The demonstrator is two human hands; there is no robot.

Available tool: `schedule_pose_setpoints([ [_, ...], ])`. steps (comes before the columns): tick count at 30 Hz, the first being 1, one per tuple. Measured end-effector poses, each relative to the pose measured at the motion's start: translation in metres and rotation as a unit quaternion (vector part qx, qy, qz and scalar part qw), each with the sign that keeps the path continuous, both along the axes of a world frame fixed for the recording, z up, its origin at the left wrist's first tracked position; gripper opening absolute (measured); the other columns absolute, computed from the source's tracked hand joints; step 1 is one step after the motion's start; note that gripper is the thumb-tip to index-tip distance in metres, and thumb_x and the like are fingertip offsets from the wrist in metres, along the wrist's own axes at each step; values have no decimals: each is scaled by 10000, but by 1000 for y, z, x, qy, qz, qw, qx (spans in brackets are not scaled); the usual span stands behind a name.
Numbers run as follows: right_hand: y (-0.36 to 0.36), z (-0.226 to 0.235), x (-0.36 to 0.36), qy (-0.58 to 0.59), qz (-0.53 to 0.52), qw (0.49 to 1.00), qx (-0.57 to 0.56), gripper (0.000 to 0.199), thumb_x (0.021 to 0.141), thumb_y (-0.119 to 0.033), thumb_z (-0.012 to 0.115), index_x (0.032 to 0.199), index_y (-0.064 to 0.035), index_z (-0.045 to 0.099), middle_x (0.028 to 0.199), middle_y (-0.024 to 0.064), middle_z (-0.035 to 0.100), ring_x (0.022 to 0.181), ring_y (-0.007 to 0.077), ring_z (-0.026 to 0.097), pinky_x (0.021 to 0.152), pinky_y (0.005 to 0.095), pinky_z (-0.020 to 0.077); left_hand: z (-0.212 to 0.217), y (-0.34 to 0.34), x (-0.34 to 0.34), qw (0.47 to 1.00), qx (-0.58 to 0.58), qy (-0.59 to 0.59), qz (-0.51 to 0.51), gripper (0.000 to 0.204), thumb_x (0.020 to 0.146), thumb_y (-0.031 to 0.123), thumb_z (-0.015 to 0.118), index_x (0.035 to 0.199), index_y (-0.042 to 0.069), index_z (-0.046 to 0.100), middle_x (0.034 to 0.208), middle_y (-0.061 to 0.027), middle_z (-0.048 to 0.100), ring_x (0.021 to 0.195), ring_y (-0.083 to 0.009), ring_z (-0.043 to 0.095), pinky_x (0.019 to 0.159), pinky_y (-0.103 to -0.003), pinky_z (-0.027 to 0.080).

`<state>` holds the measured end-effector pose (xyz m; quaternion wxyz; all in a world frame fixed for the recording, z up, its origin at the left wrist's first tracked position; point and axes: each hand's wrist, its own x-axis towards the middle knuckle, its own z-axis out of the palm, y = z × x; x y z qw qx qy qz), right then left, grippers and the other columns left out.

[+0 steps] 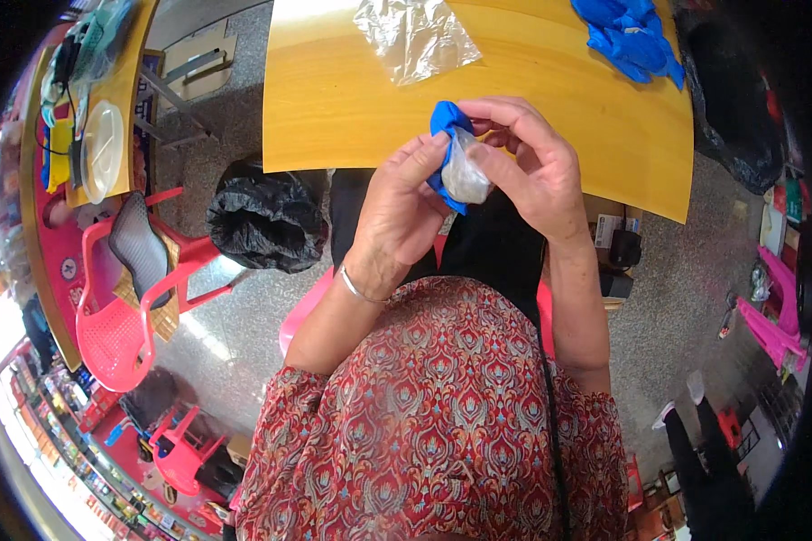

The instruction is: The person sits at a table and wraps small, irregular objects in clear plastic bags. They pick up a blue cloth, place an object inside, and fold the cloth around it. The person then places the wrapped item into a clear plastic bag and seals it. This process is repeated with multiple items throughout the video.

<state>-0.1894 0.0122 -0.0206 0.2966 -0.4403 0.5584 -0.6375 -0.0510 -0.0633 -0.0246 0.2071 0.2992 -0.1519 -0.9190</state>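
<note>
In front of my body, near the table's front edge, my left hand (399,191) is closed on a folded blue fabric-like bundle (446,119), pinching it with the thumb. A clear, crumpled plastic bag (465,169) lies against the bundle, partly around it; how much is inside I cannot tell. My right hand (543,176) grips the bag from the other side, thumb pressed on the plastic and fingers curled behind it. Farther off on the table lies a flat clear plastic bag (417,43). A loose heap of similar blue pieces (633,41) rests at the far right corner.
The yellow wooden table (352,117) spans the area ahead. Black plastic bags hang or stand at left (266,216) and far right (735,117). A pink chair (113,316) with a cushion stands left, near a side table holding a clear lid (103,149).
</note>
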Motion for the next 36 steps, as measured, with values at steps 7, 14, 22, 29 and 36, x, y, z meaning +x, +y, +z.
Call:
schedule_pose_setpoints([
  [7, 11, 21, 4, 361, 48, 931, 2, 544, 679, -186, 803, 1195, -130, 638, 1268, 133, 518, 1043, 306, 575, 861, 379, 487, 4, -3, 6, 999, -33, -29, 1, 253, 932, 180, 579, 1125, 17, 578, 1026, -64, 638, 926, -158, 623, 842, -309, 511],
  [14, 6, 1, 10, 237, -9, 971, 36, 433, 678, -80, 782, 1093, -94, 658, 1146, 113, 600, 1027, 257, 598, 859, 350, 495, 5, -2, 9, 993, -103, -64, 13, 237, 952, 165, 565, 1110, -10, 591, 989, -55, 646, 834, -109, 618, 695, -238, 508],
  [22, 2, 2, 12, 149, -32, 985, 82, 532, 690, -28, 755, 1200, -66, 612, 1093, 113, 631, 944, 227, 639, 801, 289, 513, 5, -4, 10, 951, -256, -159, -65, 322, 964, 256, 561, 1123, -24, 579, 915, -29, 629, 749, -61, 563, 612, -199, 450],
  [29, 4, -3, 8, 6, -58, 990, 128, 462, 749, -10, 728, 1195, -40, 611, 1063, 84, 657, 958, 148, 629, 860, 260, 497, 9, 16, -1, 911, -358, -174, 109, 290, 884, 100, 671, 1112, -17, 536, 919, -49, 609, 713, -69, 569, 628, -212, 475],
  [36, 1, -16, 5, -60, -64, 988, 130, 382, 780, -18, 719, 1150, -10, 624, 1062, 62, 650, 955, 120, 614, 850, 260, 501, -7, 6, 8, 833, -482, -268, 49, 178, 836, -13, 671, 989, 1, 583, 858, -39, 618, 749, -79, 589, 661, -229, 500],
])
